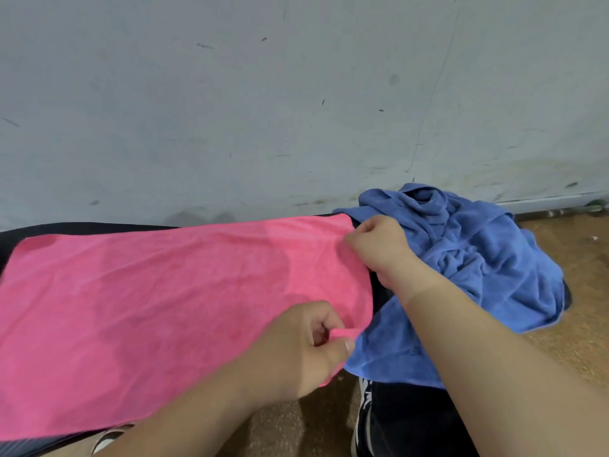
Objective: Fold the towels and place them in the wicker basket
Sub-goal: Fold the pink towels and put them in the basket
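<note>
Pinching the pink towel (pixel 164 308), spread flat on the dark surface (pixel 99 227), at its near right corner with the left hand (pixel 303 351) and far right corner with the right hand (pixel 379 245), the person seems to begin folding; next both corners must travel leftwards together

A plain, bare room — scuffed pale wall (pixel 230 94) above a worn brown floor (pixel 576 258).
</note>
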`<action>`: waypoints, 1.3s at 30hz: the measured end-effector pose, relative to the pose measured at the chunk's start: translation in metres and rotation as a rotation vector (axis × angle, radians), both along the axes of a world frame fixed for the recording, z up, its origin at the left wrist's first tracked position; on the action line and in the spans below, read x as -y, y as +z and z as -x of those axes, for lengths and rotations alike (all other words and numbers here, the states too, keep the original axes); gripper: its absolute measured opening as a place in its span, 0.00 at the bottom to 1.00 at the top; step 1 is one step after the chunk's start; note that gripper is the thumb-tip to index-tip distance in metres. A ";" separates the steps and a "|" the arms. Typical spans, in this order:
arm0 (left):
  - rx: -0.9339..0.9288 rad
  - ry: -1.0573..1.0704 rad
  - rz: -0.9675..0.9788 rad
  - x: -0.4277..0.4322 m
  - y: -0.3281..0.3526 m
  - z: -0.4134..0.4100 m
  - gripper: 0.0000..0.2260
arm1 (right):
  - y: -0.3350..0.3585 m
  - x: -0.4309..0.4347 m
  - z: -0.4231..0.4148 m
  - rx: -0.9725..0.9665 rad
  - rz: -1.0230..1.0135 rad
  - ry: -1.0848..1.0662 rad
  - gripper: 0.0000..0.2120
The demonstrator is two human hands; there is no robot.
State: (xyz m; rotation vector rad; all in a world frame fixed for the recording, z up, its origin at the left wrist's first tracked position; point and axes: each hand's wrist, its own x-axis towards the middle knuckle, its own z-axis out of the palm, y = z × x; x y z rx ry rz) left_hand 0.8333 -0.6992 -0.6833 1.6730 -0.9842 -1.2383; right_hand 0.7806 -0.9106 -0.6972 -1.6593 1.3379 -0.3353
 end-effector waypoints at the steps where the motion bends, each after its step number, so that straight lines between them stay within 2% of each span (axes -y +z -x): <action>1: -0.009 -0.026 -0.011 -0.001 -0.003 0.005 0.09 | 0.001 0.002 0.001 0.067 -0.048 -0.045 0.13; 4: 0.036 -0.090 -0.037 0.003 -0.008 0.019 0.07 | 0.002 0.008 0.006 0.187 -0.131 -0.139 0.13; 10: -0.079 -0.023 -0.013 0.015 0.002 0.032 0.08 | 0.016 0.019 0.018 0.300 -0.024 -0.259 0.12; 12: -0.085 0.003 0.025 0.012 0.005 0.032 0.10 | 0.021 0.022 0.016 0.319 -0.077 -0.297 0.06; 14: -0.039 0.028 0.069 0.007 0.008 0.028 0.09 | 0.030 0.020 0.009 0.345 -0.138 -0.315 0.07; 16: 0.019 0.080 0.095 -0.002 0.012 0.018 0.10 | 0.041 0.011 -0.003 0.396 -0.126 -0.242 0.10; 18: 0.072 0.142 0.093 -0.017 0.021 0.003 0.11 | 0.058 -0.009 -0.019 0.440 -0.065 -0.125 0.19; 20: 0.147 0.145 0.099 -0.038 0.034 -0.016 0.11 | 0.067 -0.028 -0.037 0.475 -0.007 -0.022 0.18; 24: 0.284 0.056 0.075 -0.089 0.064 -0.055 0.11 | 0.080 -0.071 -0.079 0.523 -0.035 0.135 0.15; 26: 0.374 0.092 0.057 -0.116 0.075 -0.074 0.11 | 0.079 -0.092 -0.103 0.499 -0.061 0.193 0.12; 27: 0.416 0.131 0.046 -0.129 0.078 -0.083 0.12 | 0.078 -0.103 -0.115 0.498 -0.070 0.218 0.14; 29: 0.492 0.215 -0.012 -0.152 0.080 -0.101 0.16 | 0.077 -0.124 -0.143 0.490 -0.086 0.272 0.19; 30: 0.526 0.244 -0.066 -0.162 0.080 -0.109 0.18 | 0.077 -0.134 -0.157 0.476 -0.099 0.299 0.18; 32: 0.567 0.277 -0.206 -0.178 0.080 -0.125 0.24 | 0.077 -0.157 -0.186 0.454 -0.130 0.401 0.08; 34: 0.623 0.283 -0.342 -0.193 0.076 -0.142 0.26 | 0.077 -0.180 -0.210 0.421 -0.118 0.483 0.06; 36: 0.724 0.279 -0.470 -0.207 0.069 -0.159 0.25 | 0.071 -0.195 -0.224 0.385 -0.098 0.565 0.20; 39: 0.879 0.211 -0.731 -0.221 0.060 -0.177 0.14 | 0.059 -0.200 -0.223 0.336 -0.037 0.674 0.28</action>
